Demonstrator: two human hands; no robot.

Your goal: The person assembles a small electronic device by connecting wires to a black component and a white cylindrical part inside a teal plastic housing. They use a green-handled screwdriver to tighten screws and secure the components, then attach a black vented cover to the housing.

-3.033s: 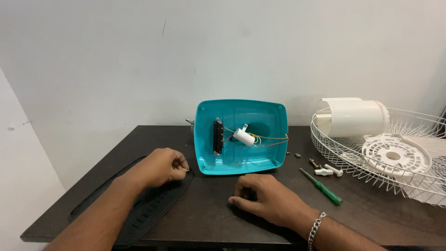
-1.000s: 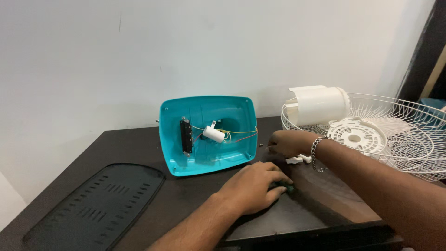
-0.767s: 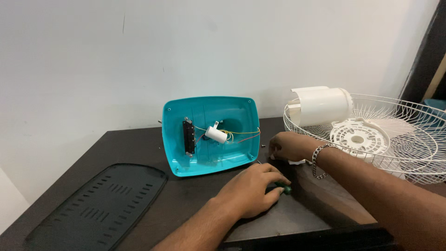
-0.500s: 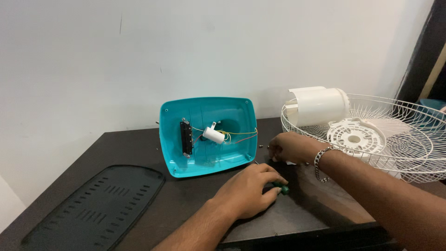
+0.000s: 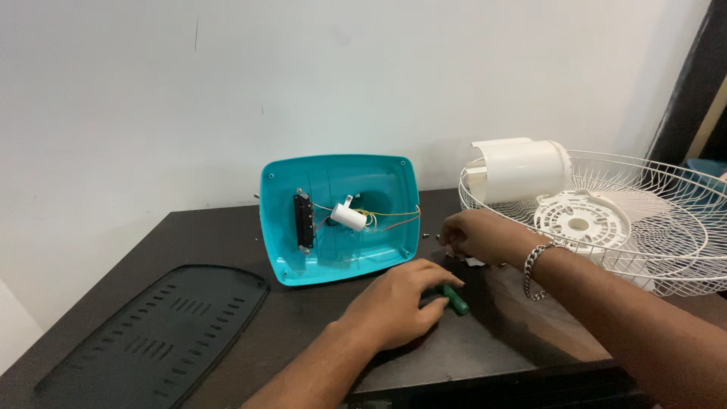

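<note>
Head view shows the left hand point(image 5: 394, 307) curled around a green-handled screwdriver point(image 5: 453, 299) near the teal housing point(image 5: 341, 216), while the right hand point(image 5: 477, 236) pinches small white parts point(image 5: 473, 261); keeping the grip low would steady it.

Two hands point(image 5: 394, 307), one screwdriver point(image 5: 453, 298)
</note>
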